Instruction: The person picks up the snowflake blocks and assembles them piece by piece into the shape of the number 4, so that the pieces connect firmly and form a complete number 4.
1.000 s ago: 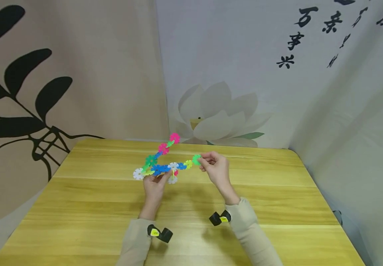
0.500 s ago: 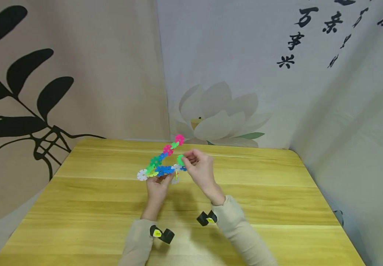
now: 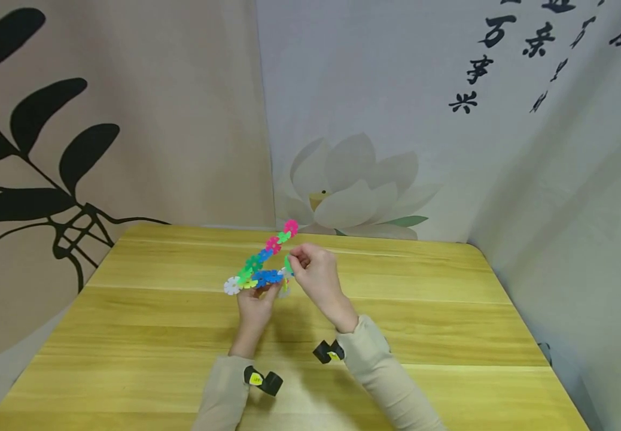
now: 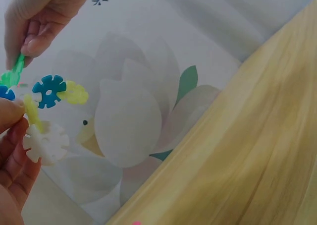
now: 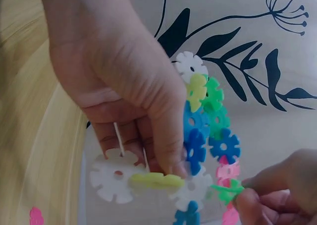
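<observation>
My left hand [image 3: 255,308] holds a chain of plastic snowflake discs [image 3: 254,263] above the table, thumb and fingers on its near side. Blue, green, yellow, white and pink discs are slotted together in two branches. With thumb and fingertips, my right hand [image 3: 318,276] pinches a green snowflake disc [image 5: 229,190]. In the right wrist view this disc is edge-on, right beside a white disc [image 5: 190,191] of the chain. A blue disc [image 4: 49,91] and a yellow disc [image 4: 75,92] stick out past the left thumb in the left wrist view; the right hand hides them from the head view.
The wooden table [image 3: 423,341] spreads under both forearms. Printed cloth [image 3: 364,108] hangs behind it and along its sides. A pink disc [image 5: 36,216] shows at the lower left of the right wrist view. Each wrist wears a small black camera [image 3: 271,383].
My right hand has moved left with the green disc, from beyond the chain's right end to beside its white disc. The left hand and chain have shifted slightly right.
</observation>
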Demonstrator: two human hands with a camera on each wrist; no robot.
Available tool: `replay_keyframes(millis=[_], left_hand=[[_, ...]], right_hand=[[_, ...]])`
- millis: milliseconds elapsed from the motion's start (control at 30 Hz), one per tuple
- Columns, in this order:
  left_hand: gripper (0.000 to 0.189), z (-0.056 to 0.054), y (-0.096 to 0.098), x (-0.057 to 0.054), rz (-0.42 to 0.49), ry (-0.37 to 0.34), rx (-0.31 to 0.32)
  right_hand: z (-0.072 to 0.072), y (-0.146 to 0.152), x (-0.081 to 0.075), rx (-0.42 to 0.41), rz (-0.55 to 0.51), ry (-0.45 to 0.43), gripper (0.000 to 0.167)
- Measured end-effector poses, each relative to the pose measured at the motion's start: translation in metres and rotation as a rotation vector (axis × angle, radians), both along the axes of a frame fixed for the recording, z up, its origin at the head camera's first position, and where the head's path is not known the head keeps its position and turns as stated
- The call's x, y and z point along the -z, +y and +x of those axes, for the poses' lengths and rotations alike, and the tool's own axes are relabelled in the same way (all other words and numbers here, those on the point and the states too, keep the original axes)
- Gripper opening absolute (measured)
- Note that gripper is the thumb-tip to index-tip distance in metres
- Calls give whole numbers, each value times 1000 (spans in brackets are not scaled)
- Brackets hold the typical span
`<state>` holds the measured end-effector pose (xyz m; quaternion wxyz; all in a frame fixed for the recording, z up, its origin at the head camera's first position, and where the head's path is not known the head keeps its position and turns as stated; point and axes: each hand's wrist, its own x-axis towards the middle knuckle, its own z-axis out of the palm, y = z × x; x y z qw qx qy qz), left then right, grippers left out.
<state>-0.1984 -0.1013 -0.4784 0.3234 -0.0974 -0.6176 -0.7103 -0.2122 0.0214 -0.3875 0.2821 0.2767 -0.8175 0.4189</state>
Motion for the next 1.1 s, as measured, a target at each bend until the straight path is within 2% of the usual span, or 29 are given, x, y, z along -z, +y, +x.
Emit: replay_keyframes(millis=[100, 200, 333, 400, 500, 667, 833, 1067, 1100], left_hand=[[11, 0, -1, 1, 0, -1, -1], [12, 2, -1, -2, -12, -7, -3], [10, 9, 0, -14, 14, -19, 11], [8, 13, 0, -20, 24, -19, 15], [5, 15, 0, -23, 25, -16, 18], [5, 16, 1, -23, 28, 13, 38], [6, 15, 1, -21, 24, 34, 38], [4, 2, 0, 2, 108, 34, 46], [4, 1, 0, 2, 114, 30, 42]], right_hand=[[0, 0, -2, -54, 20, -43, 3], [0, 4, -4, -150, -9, -151, 8], [-2, 10, -6, -268, -99, -349, 14], [-5, 12, -6, -299, -113, -406, 15], [-9, 16, -4, -310, -69, -400, 15], [-18, 20, 3, -291, 20, -315, 13], [-24, 22, 11, -302, 32, -254, 11], [-26, 25, 19, -352, 34, -265, 22], [-27, 25, 20, -365, 32, -253, 22]])
